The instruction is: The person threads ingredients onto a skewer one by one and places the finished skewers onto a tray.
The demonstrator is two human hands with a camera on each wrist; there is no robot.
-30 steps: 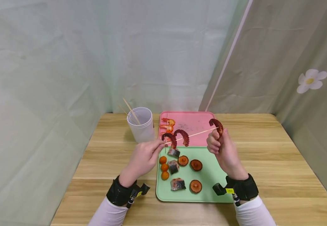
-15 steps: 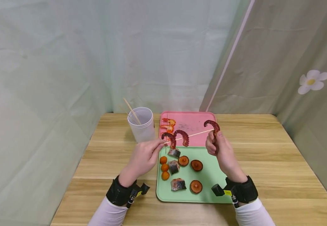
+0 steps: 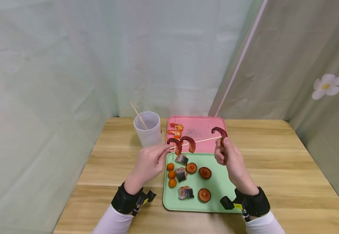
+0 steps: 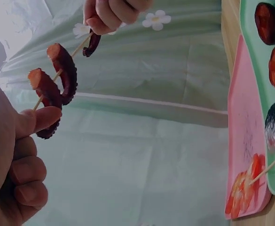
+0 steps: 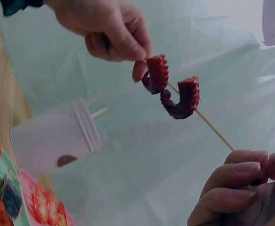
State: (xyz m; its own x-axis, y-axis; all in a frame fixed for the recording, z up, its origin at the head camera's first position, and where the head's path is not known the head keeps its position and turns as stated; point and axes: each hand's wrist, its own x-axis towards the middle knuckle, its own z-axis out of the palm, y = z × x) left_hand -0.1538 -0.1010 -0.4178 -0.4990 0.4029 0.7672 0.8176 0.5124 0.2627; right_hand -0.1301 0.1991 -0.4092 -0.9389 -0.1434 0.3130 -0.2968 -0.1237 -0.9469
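Observation:
My left hand (image 3: 150, 162) pinches a thin wooden skewer (image 3: 207, 139) near its left end, holding it up over the trays. Two dark red, curled octopus tentacles (image 3: 189, 144) are threaded on it close to my left fingers, plainly seen as cut pieces (image 4: 64, 73) in the left wrist view. At the skewer's other end, my right hand (image 3: 231, 159) grips a third octopus tentacle (image 3: 220, 131) between thumb and fingers. Its curled tip sticks out above the thumb. The skewer meets this piece right at the fingers, which hide the spot; in the right wrist view they cover most of it.
On the green tray (image 3: 222, 195) lie mushroom caps (image 3: 205, 173), fish chunks (image 3: 185, 192) and small orange balls (image 3: 172, 183). Behind it, a pink tray (image 3: 201, 125) holds skewered shrimp (image 3: 175, 134). A white cup (image 3: 149, 133) with skewers stands to the left.
My right hand has come slightly left and down with its octopus tentacle, closer to the other two. The left hand keeps its pinch on the skewer almost unmoved.

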